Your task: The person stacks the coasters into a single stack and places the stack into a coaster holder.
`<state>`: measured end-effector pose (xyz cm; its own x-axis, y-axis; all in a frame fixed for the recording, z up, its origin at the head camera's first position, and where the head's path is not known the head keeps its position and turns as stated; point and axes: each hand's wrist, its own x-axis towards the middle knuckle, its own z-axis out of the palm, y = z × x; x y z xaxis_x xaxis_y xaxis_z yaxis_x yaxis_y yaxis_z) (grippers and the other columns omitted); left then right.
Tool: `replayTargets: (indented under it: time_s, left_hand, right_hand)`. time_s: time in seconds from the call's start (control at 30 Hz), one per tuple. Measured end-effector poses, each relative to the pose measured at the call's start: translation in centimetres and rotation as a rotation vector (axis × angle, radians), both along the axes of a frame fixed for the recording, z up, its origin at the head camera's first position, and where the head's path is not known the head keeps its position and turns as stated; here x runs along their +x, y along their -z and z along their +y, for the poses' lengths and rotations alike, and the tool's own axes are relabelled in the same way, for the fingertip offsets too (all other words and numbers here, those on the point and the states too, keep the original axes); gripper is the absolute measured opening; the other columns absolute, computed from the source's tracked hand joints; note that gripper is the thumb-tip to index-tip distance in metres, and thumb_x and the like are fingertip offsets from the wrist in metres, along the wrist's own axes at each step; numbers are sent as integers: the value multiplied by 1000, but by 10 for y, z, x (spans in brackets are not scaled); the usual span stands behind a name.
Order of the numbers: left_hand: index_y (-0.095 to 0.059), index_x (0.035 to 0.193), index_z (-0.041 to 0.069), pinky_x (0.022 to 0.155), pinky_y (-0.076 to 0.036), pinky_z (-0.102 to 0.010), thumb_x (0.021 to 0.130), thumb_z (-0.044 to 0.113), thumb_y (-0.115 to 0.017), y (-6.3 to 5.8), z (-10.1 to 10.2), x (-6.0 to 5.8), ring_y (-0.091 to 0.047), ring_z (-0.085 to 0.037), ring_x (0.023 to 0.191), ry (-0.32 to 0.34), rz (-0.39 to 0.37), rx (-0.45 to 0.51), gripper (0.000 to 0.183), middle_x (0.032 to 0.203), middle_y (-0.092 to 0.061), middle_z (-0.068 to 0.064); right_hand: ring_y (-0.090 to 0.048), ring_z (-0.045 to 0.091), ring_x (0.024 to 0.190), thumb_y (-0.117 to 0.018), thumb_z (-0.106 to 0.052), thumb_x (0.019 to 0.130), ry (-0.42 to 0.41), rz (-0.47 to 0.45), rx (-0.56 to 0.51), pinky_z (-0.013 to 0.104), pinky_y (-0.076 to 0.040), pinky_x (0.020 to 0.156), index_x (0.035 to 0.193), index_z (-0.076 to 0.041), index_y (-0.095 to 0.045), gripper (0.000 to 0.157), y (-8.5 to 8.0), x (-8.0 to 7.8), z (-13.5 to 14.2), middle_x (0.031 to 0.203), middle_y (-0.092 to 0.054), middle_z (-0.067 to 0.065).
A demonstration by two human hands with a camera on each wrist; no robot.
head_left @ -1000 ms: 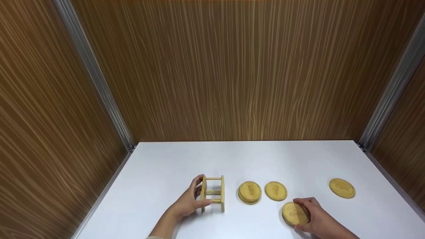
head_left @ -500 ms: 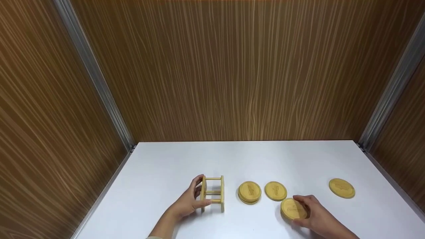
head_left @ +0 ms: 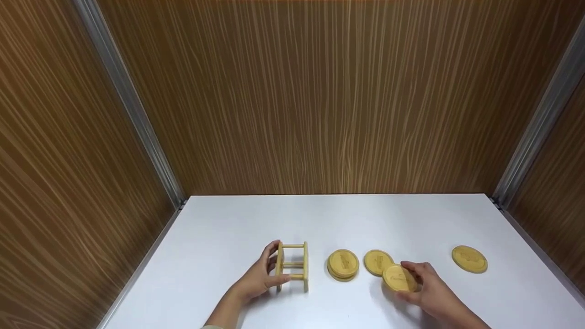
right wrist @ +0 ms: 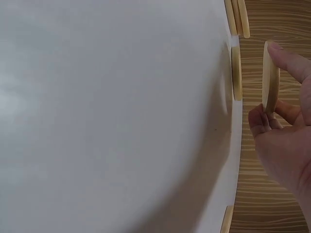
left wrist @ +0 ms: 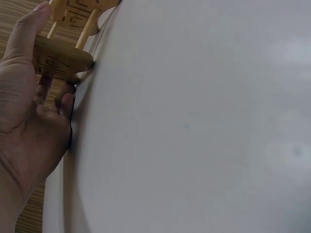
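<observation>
My left hand (head_left: pixel 256 277) grips the left side of a small wooden coaster rack (head_left: pixel 306 267), thumb at the front rod and fingers behind the side panel. In the left wrist view, cut-out patterns show on the panels of the rack (left wrist: pixel 57 58). Between thumb and fingers, my right hand (head_left: pixel 432 288) pinches a round wooden coaster (head_left: pixel 398 278) by its edge. The right wrist view shows that coaster (right wrist: pixel 270 80) raised off the table, with a gap beneath it. From the head it overlaps another coaster (head_left: pixel 375 261) lying flat.
A short stack of coasters (head_left: pixel 343 264) sits just right of the rack. Farther right lies a lone coaster (head_left: pixel 470 259). The white table (head_left: pixel 237 219) meets a wood-grain back wall (head_left: pixel 338 100), with side walls at left and right.
My right hand has lifted the coaster off the table and moved it up and left, over the edge of the flat coaster. The left hand and rack have stayed put.
</observation>
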<state>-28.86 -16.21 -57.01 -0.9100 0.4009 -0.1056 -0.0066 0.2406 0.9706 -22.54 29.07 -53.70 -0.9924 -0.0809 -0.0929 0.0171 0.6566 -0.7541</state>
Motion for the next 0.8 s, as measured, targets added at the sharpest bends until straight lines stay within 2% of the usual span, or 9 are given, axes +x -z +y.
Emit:
replayTargets:
  time_s: [0.17,0.57,0.8]
  left_hand:
    - [-6,176,23,139,-20,-59,88,36,-92,-1,0,1,-21,-45,169,-17,-17,-3,123,185,-8,-15]
    - [-8,175,21,139,-21,-59,87,38,-93,0,1,1,-25,-44,168,-26,-9,-15,124,184,-11,-15]
    - [-9,175,20,139,-21,-58,87,36,-94,0,1,-1,-26,-43,168,-36,-4,-16,124,184,-13,-15]
  right_hand:
    - [-63,44,132,-95,-18,84,16,30,-14,60,-52,118,155,9,-49,89,-2,-3,-7,137,-52,24]
    - [-62,47,132,-95,-15,83,39,54,-61,61,-52,119,156,12,-47,91,-6,-8,-24,138,-50,27]
    - [-60,45,133,-95,-16,83,54,89,-38,62,-51,119,156,12,-47,91,-6,-13,-32,138,-50,27]
